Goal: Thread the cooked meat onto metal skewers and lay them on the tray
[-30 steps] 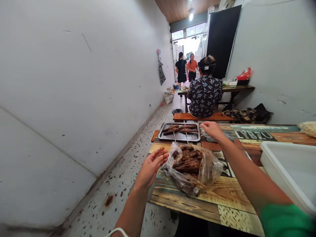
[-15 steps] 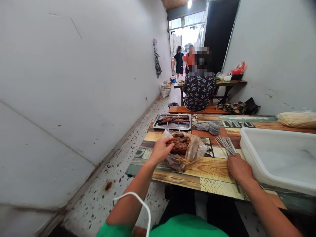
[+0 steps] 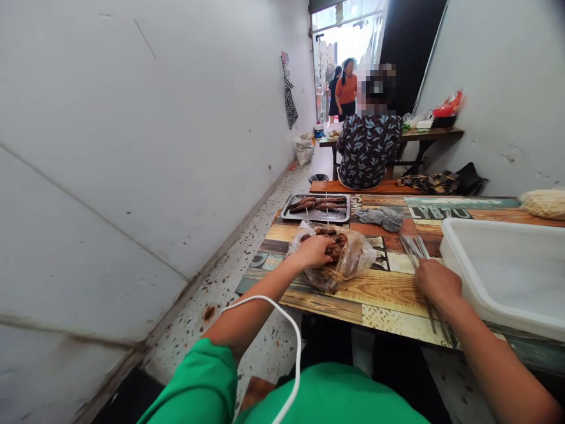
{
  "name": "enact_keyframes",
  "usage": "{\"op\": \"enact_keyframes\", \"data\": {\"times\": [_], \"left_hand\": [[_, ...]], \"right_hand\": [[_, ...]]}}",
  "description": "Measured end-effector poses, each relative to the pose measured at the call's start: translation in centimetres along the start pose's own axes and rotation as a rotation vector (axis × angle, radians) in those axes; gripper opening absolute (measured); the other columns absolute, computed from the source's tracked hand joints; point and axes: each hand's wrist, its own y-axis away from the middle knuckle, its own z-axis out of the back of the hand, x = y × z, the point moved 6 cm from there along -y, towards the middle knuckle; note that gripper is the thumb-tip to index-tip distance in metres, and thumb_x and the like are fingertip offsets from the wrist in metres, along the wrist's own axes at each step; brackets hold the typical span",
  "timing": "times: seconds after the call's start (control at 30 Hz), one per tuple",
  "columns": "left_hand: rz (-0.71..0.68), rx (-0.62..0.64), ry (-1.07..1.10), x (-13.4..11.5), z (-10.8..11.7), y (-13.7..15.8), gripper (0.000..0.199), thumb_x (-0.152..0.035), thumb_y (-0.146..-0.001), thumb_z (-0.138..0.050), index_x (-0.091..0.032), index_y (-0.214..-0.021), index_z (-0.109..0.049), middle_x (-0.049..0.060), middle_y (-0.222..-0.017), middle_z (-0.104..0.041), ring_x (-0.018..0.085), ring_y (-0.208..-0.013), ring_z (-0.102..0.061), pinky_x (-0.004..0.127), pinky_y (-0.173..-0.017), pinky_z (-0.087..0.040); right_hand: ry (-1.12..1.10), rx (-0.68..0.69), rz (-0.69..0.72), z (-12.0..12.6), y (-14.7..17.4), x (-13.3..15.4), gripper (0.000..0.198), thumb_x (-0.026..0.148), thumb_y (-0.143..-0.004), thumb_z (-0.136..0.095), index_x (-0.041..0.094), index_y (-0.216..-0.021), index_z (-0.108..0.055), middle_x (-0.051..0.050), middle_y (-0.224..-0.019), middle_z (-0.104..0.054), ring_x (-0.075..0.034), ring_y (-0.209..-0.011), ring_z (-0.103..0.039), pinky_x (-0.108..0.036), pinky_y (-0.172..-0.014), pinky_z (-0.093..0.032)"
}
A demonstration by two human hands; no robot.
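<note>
An open clear plastic bag point(image 3: 359, 254) of dark brown marinated meat point(image 3: 339, 240) lies near the table's left end. My left hand point(image 3: 312, 253) reaches into it, fingers curled down onto a piece of the meat; the fingertips are partly hidden. My right hand point(image 3: 439, 282) is closed around a bundle of metal skewers point(image 3: 414, 246) by the white tub, their ends fanning out beyond my fist. Behind the bag, a metal tray point(image 3: 289, 215) bears several pieces of similar meat point(image 3: 315, 204), with skewers through them.
A grey crumpled glove or cloth point(image 3: 380, 218) lies beyond the bag. The large white plastic tub point(image 3: 454, 259) takes up the right side. Farther back, a person in a patterned top point(image 3: 369, 150) sits on a bench point(image 3: 322, 187). A white cable point(image 3: 296, 330) hangs across my left arm.
My left hand has moved forward and right, deeper into the bag, and its fingers have curled onto the meat. My right hand keeps its hold on the skewers. The view has shifted slightly.
</note>
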Motion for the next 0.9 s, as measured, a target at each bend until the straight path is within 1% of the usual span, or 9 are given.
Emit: {"op": "enact_keyframes", "data": {"times": [0.13, 0.27, 0.37, 0.5, 0.6, 0.67, 0.73, 0.83, 0.9], "left_hand": [[-0.026, -0.01, 0.004, -0.7, -0.8, -1.0, 0.044, -0.013, -0.064, -0.071, -0.017, -0.107, -0.069, 0.014, -0.107, -0.064, 0.029, -0.105, -0.058, 0.035, -0.094, -0.042], [-0.021, -0.001, -0.094, -1.5, -1.0, -0.8, 0.043, -0.014, -0.067, -0.066, -0.012, -0.11, -0.063, 0.017, -0.109, -0.061, 0.031, -0.106, -0.057, 0.037, -0.092, -0.043], [0.008, -0.021, -0.141, -1.8, -0.9, -0.3, 0.04, -0.013, -0.07, -0.063, -0.011, -0.11, -0.061, 0.019, -0.11, -0.06, 0.03, -0.106, -0.057, 0.037, -0.091, -0.043], [0.043, 0.007, -0.11, -1.6, -1.1, -0.1, 0.038, -0.011, -0.069, -0.062, -0.01, -0.107, -0.063, 0.02, -0.107, -0.064, 0.032, -0.103, -0.059, 0.037, -0.089, -0.044], [0.081, 0.028, -0.059, -1.4, -1.1, -0.2, 0.027, -0.015, -0.069, -0.064, -0.016, -0.095, -0.068, 0.015, -0.099, -0.067, 0.03, -0.098, -0.062, 0.035, -0.085, -0.044], [0.094, 0.056, -0.036, -1.5, -1.1, -0.2, 0.017, -0.018, -0.068, -0.064, -0.018, -0.084, -0.069, 0.012, -0.089, -0.069, 0.028, -0.092, -0.063, 0.033, -0.08, -0.045], [0.091, 0.055, -0.018, -1.6, -0.9, -0.1, 0.011, -0.022, -0.068, -0.063, -0.018, -0.077, -0.069, 0.01, -0.082, -0.069, 0.027, -0.086, -0.063, 0.032, -0.076, -0.045], [0.104, -0.003, 0.063, -1.1, -0.1, 0.1, 0.01, -0.023, -0.066, -0.066, -0.017, -0.073, -0.069, 0.007, -0.077, -0.068, 0.024, -0.081, -0.063, 0.03, -0.074, -0.045], [0.146, -0.027, 0.23, 0.2, 0.5, 0.3, 0.011, -0.023, -0.064, -0.069, -0.017, -0.073, -0.068, 0.003, -0.072, -0.066, 0.021, -0.077, -0.062, 0.028, -0.073, -0.045]], "right_hand": [[-0.055, -0.031, -0.016, 0.4, 0.1, -0.5, 0.037, 0.005, -0.084, -0.035, 0.006, -0.098, -0.069, -0.026, -0.101, -0.069, -0.034, -0.093, -0.068, -0.038, -0.066, -0.046], [-0.213, -0.049, -0.023, 0.7, 0.3, -1.2, 0.033, 0.012, -0.083, -0.041, 0.003, -0.102, -0.067, -0.027, -0.095, -0.07, -0.034, -0.09, -0.067, -0.038, -0.071, -0.046], [-0.413, -0.039, -0.025, 0.2, 0.4, -1.5, 0.038, 0.016, -0.082, -0.044, 0.002, -0.111, -0.063, -0.017, -0.075, -0.071, -0.027, -0.076, -0.069, -0.033, -0.064, -0.048], [-0.697, -0.002, -0.025, -1.1, 1.9, -0.9, 0.045, 0.027, -0.089, -0.032, 0.004, -0.117, -0.058, 0.002, -0.044, -0.05, -0.018, -0.042, -0.056, -0.027, -0.043, -0.041], [-0.995, -0.012, -0.045, -1.5, 4.2, 0.1, 0.041, 0.037, -0.087, -0.035, 0.009, -0.111, -0.054, 0.007, -0.042, -0.041, -0.014, -0.035, -0.045, -0.023, -0.035, -0.033], [-1.311, 0.004, -0.048, -1.5, 5.9, 1.0, 0.036, 0.045, -0.08, -0.051, 0.015, -0.1, -0.054, 0.009, -0.043, -0.04, -0.01, -0.034, -0.038, -0.02, -0.032, -0.025], [-1.565, 0.047, -0.028, -1.1, 7.4, 2.3, 0.042, 0.049, -0.07, -0.068, 0.018, -0.094, -0.053, 0.01, -0.047, -0.042, -0.007, -0.033, -0.035, -0.018, -0.031, -0.02], [-1.665, 0.14, 0.035, -0.3, 9.2, 4.3, 0.046, 0.052, -0.067, -0.073, 0.019, -0.093, -0.053, 0.009, -0.053, -0.046, -0.004, -0.032, -0.034, -0.016, -0.03, -0.018], [-1.668, 0.199, 0.067, 0.0, 10.1, 5.5, 0.045, 0.055, -0.072, -0.07, 0.019, -0.093, -0.054, 0.009, -0.055, -0.048, -0.002, -0.031, -0.033, -0.016, -0.03, -0.018]]}}
